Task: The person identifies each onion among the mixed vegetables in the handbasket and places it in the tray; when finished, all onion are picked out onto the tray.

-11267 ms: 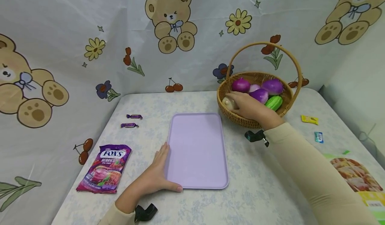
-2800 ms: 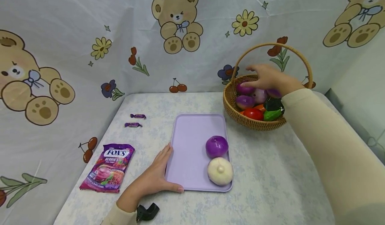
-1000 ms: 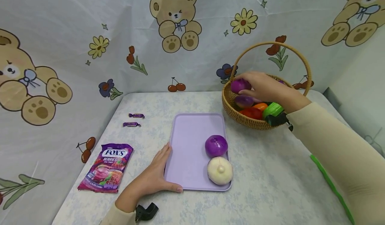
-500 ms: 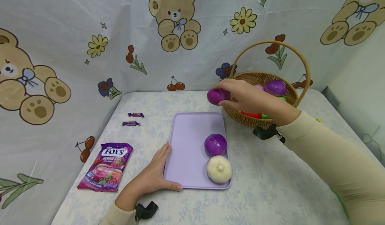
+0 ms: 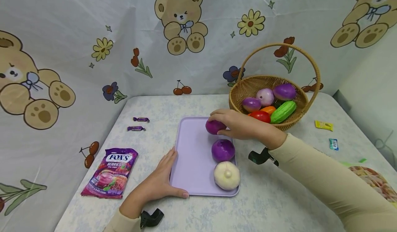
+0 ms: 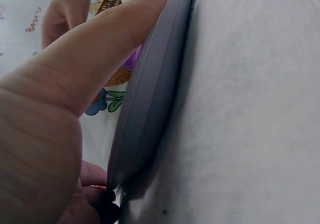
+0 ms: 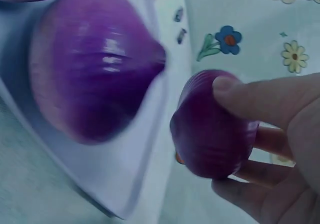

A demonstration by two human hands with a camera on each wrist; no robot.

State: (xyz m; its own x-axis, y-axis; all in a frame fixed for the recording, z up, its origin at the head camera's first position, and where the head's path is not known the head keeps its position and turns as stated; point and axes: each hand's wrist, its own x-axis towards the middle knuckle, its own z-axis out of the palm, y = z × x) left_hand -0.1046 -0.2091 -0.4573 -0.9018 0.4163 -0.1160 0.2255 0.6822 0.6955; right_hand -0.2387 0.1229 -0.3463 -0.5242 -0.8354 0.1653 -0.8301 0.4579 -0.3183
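A purple onion (image 5: 215,127) is in my right hand (image 5: 238,123), pinched between thumb and fingers over the far right part of the lilac tray (image 5: 192,156). The right wrist view shows the held onion (image 7: 212,124) with the thumb on one side and fingertips on the other. Another purple onion (image 5: 223,150) lies on the tray, beside a white round bulb (image 5: 227,175) at the near right corner. My left hand (image 5: 158,180) rests at the tray's near left corner, fingers straight along the left edge and thumb along the front rim, as the left wrist view also shows.
A wicker basket (image 5: 302,116) with a tall handle stands back right, holding several vegetables, among them a green cucumber (image 5: 283,112). A candy bag (image 5: 110,173) and two wrapped candies (image 5: 136,128) lie left. Two small packets (image 5: 324,125) and a printed bag (image 5: 372,178) lie right.
My right hand has taken a purple onion from the basket and carried it left and nearer, over the tray. Earlier the tray was bare; a bulb and an onion now lie on it.
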